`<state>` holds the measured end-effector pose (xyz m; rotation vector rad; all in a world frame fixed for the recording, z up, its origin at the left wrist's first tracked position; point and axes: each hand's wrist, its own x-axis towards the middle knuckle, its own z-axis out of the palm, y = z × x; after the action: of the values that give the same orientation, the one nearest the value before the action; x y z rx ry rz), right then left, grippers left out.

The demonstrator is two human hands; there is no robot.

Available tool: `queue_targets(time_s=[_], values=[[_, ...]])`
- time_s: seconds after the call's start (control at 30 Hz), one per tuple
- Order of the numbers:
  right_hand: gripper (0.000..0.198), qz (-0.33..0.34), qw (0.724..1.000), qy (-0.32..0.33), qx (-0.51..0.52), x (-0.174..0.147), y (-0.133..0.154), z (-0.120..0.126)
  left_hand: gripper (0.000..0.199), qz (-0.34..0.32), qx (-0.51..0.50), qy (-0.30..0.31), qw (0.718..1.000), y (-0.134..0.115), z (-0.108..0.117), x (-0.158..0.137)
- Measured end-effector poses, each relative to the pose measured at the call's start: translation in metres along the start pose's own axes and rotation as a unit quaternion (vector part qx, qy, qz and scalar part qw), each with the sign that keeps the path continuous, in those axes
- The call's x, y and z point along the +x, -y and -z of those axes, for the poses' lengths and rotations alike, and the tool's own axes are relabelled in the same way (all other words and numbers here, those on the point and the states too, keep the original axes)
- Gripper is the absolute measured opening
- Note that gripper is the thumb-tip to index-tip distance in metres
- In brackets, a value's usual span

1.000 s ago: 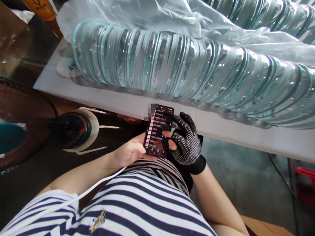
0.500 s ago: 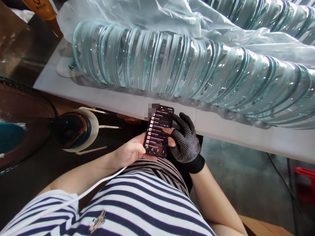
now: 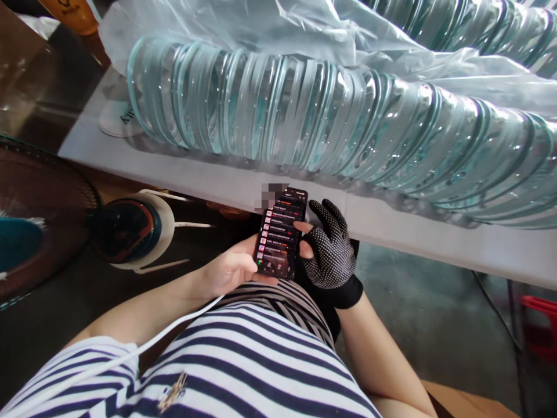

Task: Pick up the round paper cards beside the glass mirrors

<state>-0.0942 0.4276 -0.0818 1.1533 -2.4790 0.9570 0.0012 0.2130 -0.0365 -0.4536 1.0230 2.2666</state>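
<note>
My bare left hand (image 3: 237, 264) is closed round the lower left of a black smartphone (image 3: 282, 238), whose lit dark screen carries a list with small pictures. My right hand (image 3: 331, 247) wears a black glove with white dots; the tips of thumb and index finger poke out bare. Its index fingertip lies over the screen's right edge, though I cannot tell whether it touches. The other fingers are loosely bent, with nothing held in them. Beyond the phone, a long row of clear glass dishes (image 3: 278, 110) stands on edge along a white table (image 3: 209, 174).
Clear plastic sheeting (image 3: 304, 29) lies behind the dishes. At left are a fan (image 3: 43, 226) and a white stool (image 3: 167, 232) with a dark round object on it. A white cable (image 3: 174, 322) crosses my striped shirt. A red crate-like object (image 3: 539, 325) is at right.
The list on the phone screen has scrolled to other entries. My right index finger has shifted slightly up and right, towards the screen's edge. The left hand keeps its hold.
</note>
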Motion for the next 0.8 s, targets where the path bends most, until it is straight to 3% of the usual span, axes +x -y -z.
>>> queue_targets(time_s=[0.13,0.27,0.47,0.8], values=[[0.032,-0.007,1.0,0.005,-0.003,0.0006,0.0009,-0.0005,0.08,0.005,0.001,-0.003,1.0,-0.0004,-0.0002,0.0005],[0.05,-0.034,0.999,0.007,-0.014,0.0018,0.0015,-0.0006,0.076,-0.005,-0.012,0.0,1.0,0.0036,0.0037,0.0013],[0.029,-0.003,1.0,0.002,0.018,-0.0006,0.0001,-0.0003,0.08,0.004,0.004,-0.018,1.0,0.003,0.0026,0.0011],[0.03,0.0,1.0,-0.005,-0.003,-0.0002,-0.0019,-0.0029,0.077,0.003,0.011,-0.002,1.0,-0.003,-0.0032,-0.0001]])
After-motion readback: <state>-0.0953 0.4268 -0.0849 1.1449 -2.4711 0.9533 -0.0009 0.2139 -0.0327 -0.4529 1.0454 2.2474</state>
